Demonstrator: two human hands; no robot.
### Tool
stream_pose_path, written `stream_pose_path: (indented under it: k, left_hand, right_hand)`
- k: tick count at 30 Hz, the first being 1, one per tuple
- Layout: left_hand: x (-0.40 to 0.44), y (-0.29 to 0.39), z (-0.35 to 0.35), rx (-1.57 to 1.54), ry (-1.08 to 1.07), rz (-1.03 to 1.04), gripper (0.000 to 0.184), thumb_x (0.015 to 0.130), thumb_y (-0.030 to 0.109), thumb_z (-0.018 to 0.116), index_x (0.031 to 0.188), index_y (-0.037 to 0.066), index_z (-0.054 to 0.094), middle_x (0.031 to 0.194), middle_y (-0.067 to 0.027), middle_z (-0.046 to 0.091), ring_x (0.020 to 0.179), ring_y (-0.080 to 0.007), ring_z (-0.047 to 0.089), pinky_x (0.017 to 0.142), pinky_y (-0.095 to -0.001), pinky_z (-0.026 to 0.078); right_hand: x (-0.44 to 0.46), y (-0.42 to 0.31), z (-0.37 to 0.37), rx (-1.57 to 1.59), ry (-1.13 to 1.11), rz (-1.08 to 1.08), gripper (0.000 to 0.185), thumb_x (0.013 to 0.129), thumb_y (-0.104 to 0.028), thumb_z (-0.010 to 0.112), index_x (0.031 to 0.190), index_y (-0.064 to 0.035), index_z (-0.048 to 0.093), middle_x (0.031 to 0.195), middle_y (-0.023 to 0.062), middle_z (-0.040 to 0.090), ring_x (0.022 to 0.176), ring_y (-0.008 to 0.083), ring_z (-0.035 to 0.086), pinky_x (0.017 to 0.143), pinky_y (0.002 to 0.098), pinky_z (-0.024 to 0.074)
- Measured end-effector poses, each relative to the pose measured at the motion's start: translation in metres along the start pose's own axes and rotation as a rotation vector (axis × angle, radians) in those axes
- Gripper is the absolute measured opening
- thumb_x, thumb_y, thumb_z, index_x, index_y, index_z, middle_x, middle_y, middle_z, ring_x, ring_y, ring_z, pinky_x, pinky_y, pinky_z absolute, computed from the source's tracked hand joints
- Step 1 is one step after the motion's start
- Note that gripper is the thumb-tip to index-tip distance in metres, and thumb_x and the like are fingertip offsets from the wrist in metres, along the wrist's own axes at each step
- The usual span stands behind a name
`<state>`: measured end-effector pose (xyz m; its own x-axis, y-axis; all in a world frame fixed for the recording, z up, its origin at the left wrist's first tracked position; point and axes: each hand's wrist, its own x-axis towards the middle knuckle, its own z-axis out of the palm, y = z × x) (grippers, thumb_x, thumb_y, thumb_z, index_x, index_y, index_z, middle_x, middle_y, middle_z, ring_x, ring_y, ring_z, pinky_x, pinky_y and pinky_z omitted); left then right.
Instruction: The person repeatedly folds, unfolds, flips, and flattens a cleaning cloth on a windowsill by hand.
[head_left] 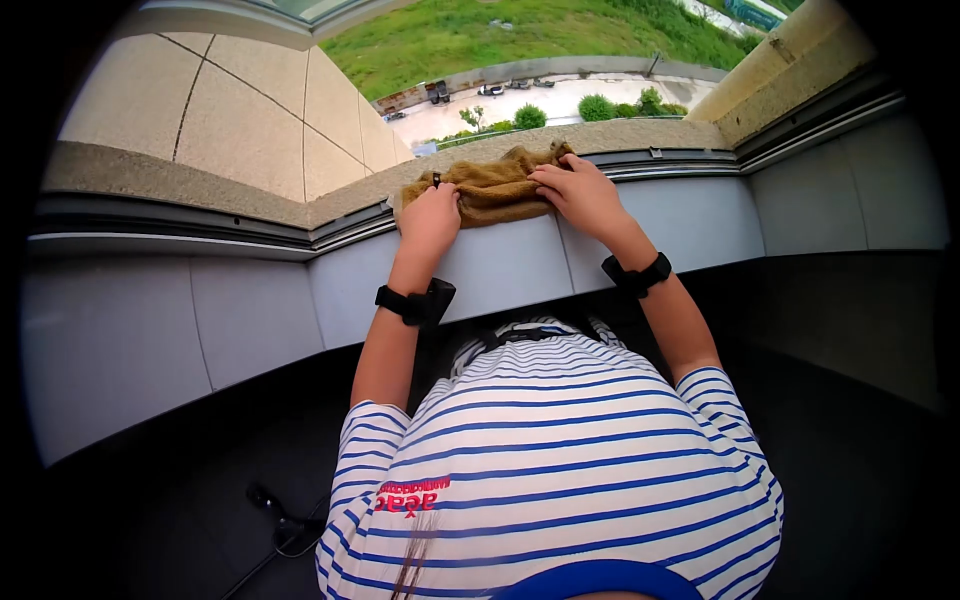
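A brown, fuzzy cloth lies bunched across the window track and the inner edge of the grey tiled sill. My left hand grips its left end, the fingers curled into the fabric. At the cloth's right end, my right hand has its fingers closed on the folds, with one finger reaching toward the upper corner. The cloth hides the stretch of track beneath it.
Beyond the track runs a rough outer ledge, with a drop to a road and grass outside. A window frame juts in at the top. A black cable lies on the dark floor at lower left.
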<state>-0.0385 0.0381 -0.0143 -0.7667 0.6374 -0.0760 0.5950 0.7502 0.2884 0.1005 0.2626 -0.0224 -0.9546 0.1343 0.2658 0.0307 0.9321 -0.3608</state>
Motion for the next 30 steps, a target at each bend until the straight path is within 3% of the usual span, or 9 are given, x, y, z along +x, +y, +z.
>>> stream_pose_path:
  k: [2,7,10,13,22,25,27,30]
  left_hand:
    - [0.003,0.013,0.005,-0.047,0.004,0.042,0.027,0.101,0.028,0.046,0.106,0.008,0.064,0.095,-0.0168,0.069,0.092,-0.0377,0.065,0.078,-0.0487,0.051]
    - [0.021,0.067,0.006,-0.149,-0.127,0.221,0.024,0.100,0.025,0.049,0.103,0.006,0.064,0.098,-0.0149,0.069,0.095,-0.0362,0.065,0.080,-0.0481,0.051]
    - [0.030,0.099,0.022,-0.218,-0.060,0.384,0.024,0.099,0.024,0.049,0.099,0.005,0.064,0.103,-0.0135,0.067,0.101,-0.0337,0.063,0.082,-0.0471,0.052]
    - [0.037,0.117,0.032,-0.137,-0.102,0.364,0.024,0.099,0.025,0.050,0.097,0.005,0.063,0.102,-0.0119,0.066,0.101,-0.0323,0.062,0.082,-0.0454,0.053]
    - [0.027,0.092,0.037,-0.145,0.103,0.371,0.021,0.098,0.024,0.053,0.091,0.008,0.063,0.093,-0.0070,0.068,0.092,-0.0296,0.065,0.074,-0.0450,0.054]
    - [0.022,0.070,0.015,-0.138,-0.022,0.285,0.023,0.099,0.026,0.051,0.097,0.009,0.067,0.096,-0.0092,0.069,0.094,-0.0310,0.066,0.076,-0.0449,0.054]
    - [0.021,0.046,0.001,-0.094,-0.162,0.162,0.028,0.100,0.029,0.049,0.110,0.013,0.070,0.102,-0.0103,0.071,0.097,-0.0320,0.067,0.079,-0.0444,0.054]
    - [0.013,0.005,-0.014,-0.074,-0.166,0.108,0.032,0.101,0.031,0.047,0.121,0.017,0.068,0.107,-0.0094,0.072,0.102,-0.0316,0.066,0.082,-0.0437,0.054]
  right_hand:
    - [-0.001,0.013,-0.012,0.019,-0.035,0.130,0.023,0.095,-0.034,0.060,0.111,-0.0204,0.070,0.099,0.0067,0.066,0.099,0.0302,0.063,0.080,0.0412,0.0529]
    - [-0.008,0.067,-0.048,-0.202,-0.155,0.300,0.033,0.100,-0.044,0.050,0.108,-0.0181,0.069,0.097,0.0108,0.065,0.087,0.0341,0.066,0.073,0.0450,0.0529]
    - [-0.017,0.094,-0.068,-0.363,-0.148,0.355,0.036,0.101,-0.045,0.048,0.103,-0.0149,0.068,0.094,0.0117,0.067,0.087,0.0336,0.065,0.080,0.0447,0.0499]
    - [-0.017,0.095,-0.070,-0.504,-0.182,0.365,0.035,0.100,-0.042,0.051,0.100,-0.0109,0.068,0.090,0.0127,0.068,0.091,0.0325,0.064,0.085,0.0447,0.0465]
    - [-0.011,0.096,-0.046,-0.363,-0.031,0.188,0.026,0.097,-0.030,0.059,0.092,-0.0062,0.068,0.082,0.0168,0.065,0.090,0.0341,0.061,0.083,0.0468,0.0454]
    - [-0.001,0.076,-0.035,-0.292,-0.053,0.159,0.026,0.095,-0.030,0.060,0.091,-0.0055,0.068,0.080,0.0169,0.064,0.087,0.0350,0.060,0.080,0.0477,0.0460]
    - [0.007,0.053,-0.023,-0.262,-0.040,0.127,0.025,0.095,-0.029,0.061,0.090,-0.0054,0.067,0.078,0.0165,0.063,0.086,0.0352,0.060,0.078,0.0477,0.0462]
    - [0.025,0.012,-0.001,-0.194,-0.016,0.074,0.025,0.095,-0.028,0.061,0.088,-0.0049,0.066,0.074,0.0155,0.062,0.083,0.0354,0.059,0.076,0.0470,0.0467]
